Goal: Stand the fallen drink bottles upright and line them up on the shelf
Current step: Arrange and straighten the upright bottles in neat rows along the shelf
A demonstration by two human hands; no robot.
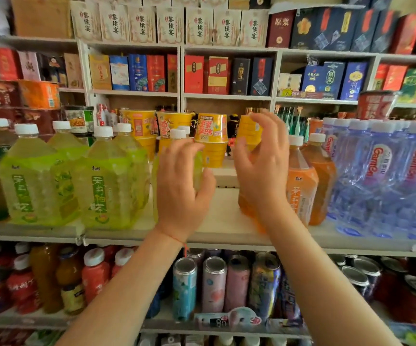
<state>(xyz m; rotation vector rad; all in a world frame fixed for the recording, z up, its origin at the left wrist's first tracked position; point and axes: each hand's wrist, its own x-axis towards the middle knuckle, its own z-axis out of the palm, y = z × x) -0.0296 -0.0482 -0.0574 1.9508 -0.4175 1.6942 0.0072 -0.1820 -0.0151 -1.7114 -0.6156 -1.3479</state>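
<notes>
Green bottles (107, 176) stood upright at the shelf's (227, 228) left; the left hand (180, 186) hovered released before another green one; the right hand (262, 166), fingers loose, covered an orange bottle (245, 203); lining-up seemingly underway; closing the middle gap probably came next.

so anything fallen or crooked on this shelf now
Nothing stands out. The green bottles, orange bottles and water bottles all stand upright. The left hand and right hand partly hide two bottles.
</notes>
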